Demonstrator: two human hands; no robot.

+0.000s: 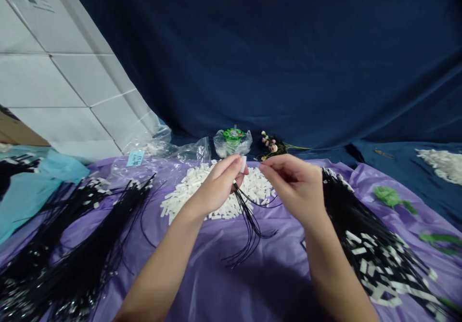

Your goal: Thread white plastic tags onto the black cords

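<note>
My left hand [222, 180] is closed around several thin black cords [249, 218], whose loose ends hang down below it. A small white piece [243, 163] sticks out between its thumb and fingers. Just to the right, my right hand [294, 180] is raised with thumb and forefinger pinched together, close to the white piece but apart from the left hand. What it pinches is too small to make out. Under and behind both hands lies a pile of small white pieces [195, 187] on the purple cloth [212, 274].
Bundles of black cords with white ends lie at left [90, 254] and right [346, 216]. Behind the pile are clear plastic bags [191, 151], a green round container [234, 134] and small flowers [270, 144]. A dark blue curtain [281, 62] hangs at the back.
</note>
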